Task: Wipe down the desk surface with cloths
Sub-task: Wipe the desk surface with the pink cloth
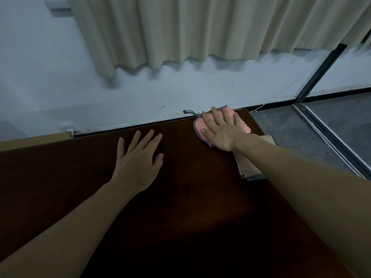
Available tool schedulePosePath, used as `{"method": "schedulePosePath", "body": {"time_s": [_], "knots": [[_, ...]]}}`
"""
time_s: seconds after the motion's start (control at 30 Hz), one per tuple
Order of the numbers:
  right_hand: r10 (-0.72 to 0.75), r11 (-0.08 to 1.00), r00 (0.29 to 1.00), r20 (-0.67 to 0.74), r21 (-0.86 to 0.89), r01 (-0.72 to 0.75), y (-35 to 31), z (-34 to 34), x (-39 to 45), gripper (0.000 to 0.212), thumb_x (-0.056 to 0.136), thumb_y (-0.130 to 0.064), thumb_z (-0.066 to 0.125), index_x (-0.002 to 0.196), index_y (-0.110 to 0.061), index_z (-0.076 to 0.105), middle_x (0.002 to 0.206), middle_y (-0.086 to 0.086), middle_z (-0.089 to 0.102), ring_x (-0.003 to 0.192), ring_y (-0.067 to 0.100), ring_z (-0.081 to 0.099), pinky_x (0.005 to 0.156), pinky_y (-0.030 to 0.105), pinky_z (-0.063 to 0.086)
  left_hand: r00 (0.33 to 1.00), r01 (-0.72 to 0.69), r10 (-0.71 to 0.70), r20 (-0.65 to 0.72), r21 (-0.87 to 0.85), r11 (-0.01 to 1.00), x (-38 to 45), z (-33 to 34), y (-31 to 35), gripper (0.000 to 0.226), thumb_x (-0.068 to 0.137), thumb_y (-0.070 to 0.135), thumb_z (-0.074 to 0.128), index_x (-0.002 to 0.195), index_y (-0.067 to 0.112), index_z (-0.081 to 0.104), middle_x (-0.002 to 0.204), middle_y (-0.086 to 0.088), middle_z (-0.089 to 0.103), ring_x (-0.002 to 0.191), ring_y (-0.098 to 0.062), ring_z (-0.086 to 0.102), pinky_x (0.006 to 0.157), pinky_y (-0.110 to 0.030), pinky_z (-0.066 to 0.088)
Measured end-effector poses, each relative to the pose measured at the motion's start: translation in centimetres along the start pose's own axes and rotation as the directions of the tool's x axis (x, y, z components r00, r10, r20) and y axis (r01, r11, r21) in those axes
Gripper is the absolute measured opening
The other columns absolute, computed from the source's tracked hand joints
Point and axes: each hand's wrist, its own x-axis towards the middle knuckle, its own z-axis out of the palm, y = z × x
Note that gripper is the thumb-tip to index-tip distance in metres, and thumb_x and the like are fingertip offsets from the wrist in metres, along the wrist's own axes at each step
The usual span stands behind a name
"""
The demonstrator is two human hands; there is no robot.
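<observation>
The scene is dim and cool-toned, with a bluish cast over the wall (60, 81) and no bright source in sight. The dark brown surface (180, 217) soaks up most of the light; its near part falls almost to black, with only a faint warm sheen around the middle. Soft shadows sit under the hem of the curtain (180, 27) and beneath the left hand (138, 161), with no hard edges, so the light is diffuse. The pink cloth (236, 121) is the only saturated colour. The picture is slightly soft overall, with smeared detail at the top right corner. Wide-angle bending shows in the slanted door frame (321, 73) and the curving far edge of the surface.
</observation>
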Motion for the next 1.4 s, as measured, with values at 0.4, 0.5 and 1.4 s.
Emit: {"method": "schedulePosePath", "body": {"time_s": [0.4,0.5,1.4], "knots": [[-0.238,0.966,0.971,-0.027,-0.109,0.234,-8.2,3.0,-5.7,0.070,0.097,-0.074,0.008,0.153,-0.048,-0.024,0.159,-0.006,-0.035,0.146,0.038,-0.033,0.119,0.064,-0.015,0.993,0.114,-0.114,-0.015,-0.011,0.993,-2.9,-0.9,-5.6,0.062,0.105,0.050,0.028,0.161,0.038,0.005,0.169,0.013,-0.004,0.155,-0.013,-0.012,0.123,-0.049,-0.012],[-0.172,0.981,0.984,-0.055,-0.095,0.166,-7.5,2.2,-3.2,0.069,0.099,-0.071,0.013,0.156,-0.048,-0.018,0.165,-0.006,-0.027,0.151,0.037,-0.026,0.121,0.062,-0.010,0.991,0.132,-0.132,-0.010,-0.004,0.991,-3.6,-1.3,-7.1,0.061,0.105,0.050,0.026,0.161,0.038,0.006,0.169,0.014,-0.003,0.155,-0.014,-0.011,0.123,-0.051,-0.011],[-0.126,0.992,0.988,-0.087,-0.036,0.123,-10.7,1.9,0.4,0.067,0.099,-0.070,0.010,0.157,-0.047,-0.014,0.168,-0.005,-0.022,0.152,0.035,-0.024,0.122,0.060,-0.012,0.978,0.201,-0.201,-0.058,-0.009,0.980,-5.2,0.5,-9.3,0.060,0.102,0.054,0.020,0.160,0.044,0.006,0.167,0.017,-0.005,0.154,-0.010,-0.012,0.125,-0.045,-0.010]]}}
